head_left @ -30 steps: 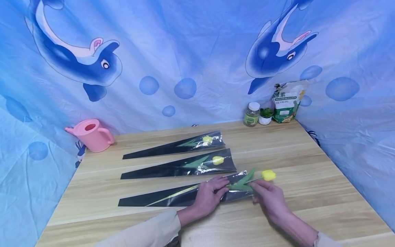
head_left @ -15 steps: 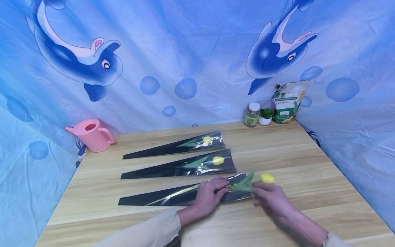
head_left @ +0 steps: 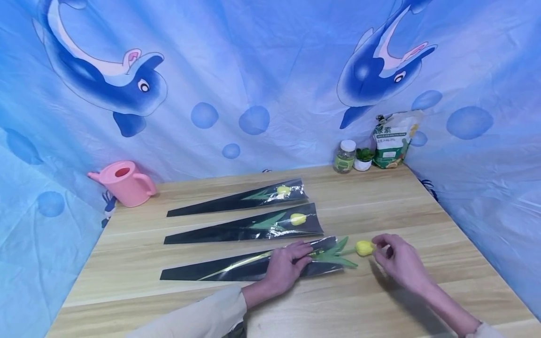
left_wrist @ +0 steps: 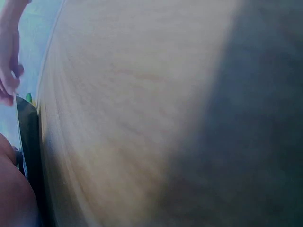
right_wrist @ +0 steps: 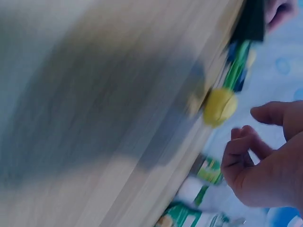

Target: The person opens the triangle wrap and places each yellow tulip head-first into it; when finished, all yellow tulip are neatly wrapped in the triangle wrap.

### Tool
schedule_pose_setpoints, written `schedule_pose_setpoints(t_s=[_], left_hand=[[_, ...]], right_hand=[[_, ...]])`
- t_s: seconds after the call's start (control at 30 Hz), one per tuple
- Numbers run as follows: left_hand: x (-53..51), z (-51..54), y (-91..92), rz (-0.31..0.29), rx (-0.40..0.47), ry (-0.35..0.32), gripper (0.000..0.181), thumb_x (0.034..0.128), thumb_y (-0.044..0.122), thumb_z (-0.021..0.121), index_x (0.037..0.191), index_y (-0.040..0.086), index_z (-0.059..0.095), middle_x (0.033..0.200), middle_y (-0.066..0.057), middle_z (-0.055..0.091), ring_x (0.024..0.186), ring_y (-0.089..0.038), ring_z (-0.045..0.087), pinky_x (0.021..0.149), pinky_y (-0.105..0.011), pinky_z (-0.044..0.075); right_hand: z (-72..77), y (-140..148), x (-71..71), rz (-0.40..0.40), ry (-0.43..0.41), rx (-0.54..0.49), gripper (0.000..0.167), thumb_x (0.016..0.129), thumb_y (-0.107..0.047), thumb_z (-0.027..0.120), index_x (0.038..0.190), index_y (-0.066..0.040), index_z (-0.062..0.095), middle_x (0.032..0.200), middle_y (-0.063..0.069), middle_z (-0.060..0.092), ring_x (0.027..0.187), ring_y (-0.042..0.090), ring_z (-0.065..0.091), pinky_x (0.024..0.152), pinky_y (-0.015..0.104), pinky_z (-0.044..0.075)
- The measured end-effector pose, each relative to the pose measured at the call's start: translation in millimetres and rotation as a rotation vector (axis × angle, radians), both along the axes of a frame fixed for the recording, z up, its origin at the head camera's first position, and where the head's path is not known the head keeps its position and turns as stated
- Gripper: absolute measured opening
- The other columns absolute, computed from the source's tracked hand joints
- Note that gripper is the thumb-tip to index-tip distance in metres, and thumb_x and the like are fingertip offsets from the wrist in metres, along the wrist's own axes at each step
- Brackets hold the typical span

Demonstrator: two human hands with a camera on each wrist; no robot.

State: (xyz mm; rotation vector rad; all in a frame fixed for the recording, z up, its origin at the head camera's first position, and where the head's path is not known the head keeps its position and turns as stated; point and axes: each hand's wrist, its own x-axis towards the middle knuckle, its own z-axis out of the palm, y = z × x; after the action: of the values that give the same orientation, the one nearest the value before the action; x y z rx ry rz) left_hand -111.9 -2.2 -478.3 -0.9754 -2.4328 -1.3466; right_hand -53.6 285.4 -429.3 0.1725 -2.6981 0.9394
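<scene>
A yellow artificial tulip (head_left: 364, 248) lies partly inside the nearest black-and-clear flower sleeve (head_left: 198, 273); its bloom and leaf tips stick out past the wide right end. My left hand (head_left: 285, 265) rests across the sleeve and presses on it near that end. Just right of the bloom is my right hand (head_left: 401, 260). In the right wrist view its thumb and fingers are parted, with a gap between them and the yellow bloom (right_wrist: 220, 108). The left wrist view catches only part of my left hand (left_wrist: 15, 191) and a dark sleeve edge (left_wrist: 29, 137).
Two sleeves, a middle one (head_left: 228, 232) and a far one (head_left: 220, 205), each contain a yellow tulip. A pink watering can (head_left: 128, 185) stands back left. A lidded jar (head_left: 344, 159), potted plant (head_left: 363, 162) and green-white bag (head_left: 390, 143) line the back right.
My right hand has let go near the leaves and moved right, past the bloom. The bloom has shifted slightly down and left, and a lower leaf now shows. My left hand has stayed put.
</scene>
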Motion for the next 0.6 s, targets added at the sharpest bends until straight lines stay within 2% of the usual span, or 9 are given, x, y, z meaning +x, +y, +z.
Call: schedule_pose_setpoints(t_s=[0.07,0.1,0.23,0.43,0.6], left_hand=[[-0.5,0.1,-0.4,0.002,-0.002,0.003,0.027,0.0821,0.004,0.081,0.109,0.002,0.076,0.111,-0.011,0.072,0.112,-0.029,0.066,0.098,-0.038,0.049],[-0.6,0.3,-0.5,0.002,-0.002,-0.001,0.027,0.0820,0.005,0.081,0.109,0.002,0.076,0.111,-0.011,0.072,0.112,-0.029,0.066,0.098,-0.038,0.049],[-0.2,-0.1,-0.5,-0.001,-0.009,-0.010,0.028,0.0820,0.005,0.081,0.109,0.002,0.075,0.112,-0.011,0.072,0.113,-0.028,0.066,0.099,-0.037,0.049],[0.5,1.0,-1.2,0.000,-0.005,-0.002,0.028,0.0815,0.004,0.081,0.109,0.001,0.076,0.112,-0.011,0.072,0.112,-0.027,0.066,0.099,-0.037,0.049],[-0.5,1.2,-2.1,0.008,-0.003,0.014,0.028,0.0809,0.004,0.082,0.108,0.001,0.076,0.111,-0.010,0.073,0.111,-0.027,0.067,0.098,-0.036,0.050]], right_hand=[[-5.8,7,-6.2,0.042,0.056,0.064,0.036,0.073,0.008,0.080,0.106,0.002,0.068,0.095,0.011,0.064,0.073,0.017,0.059,0.058,0.030,0.052],[-9.2,11,-8.7,0.067,0.054,0.077,0.039,0.071,0.008,0.081,0.108,0.003,0.067,0.096,0.012,0.063,0.076,0.018,0.059,0.061,0.031,0.053],[-18.8,18,-14.2,0.140,-0.016,0.063,0.043,0.072,0.008,0.080,0.112,0.004,0.066,0.097,0.010,0.064,0.077,0.017,0.061,0.065,0.031,0.055],[-18.6,19,-18.4,0.139,-0.069,0.001,0.036,0.075,0.010,0.077,0.109,0.003,0.067,0.096,0.008,0.069,0.075,0.014,0.063,0.066,0.028,0.056],[-15.7,17,-20.0,0.159,-0.059,-0.026,0.037,0.076,0.010,0.079,0.110,0.002,0.067,0.094,0.006,0.069,0.074,0.012,0.063,0.065,0.027,0.056]])
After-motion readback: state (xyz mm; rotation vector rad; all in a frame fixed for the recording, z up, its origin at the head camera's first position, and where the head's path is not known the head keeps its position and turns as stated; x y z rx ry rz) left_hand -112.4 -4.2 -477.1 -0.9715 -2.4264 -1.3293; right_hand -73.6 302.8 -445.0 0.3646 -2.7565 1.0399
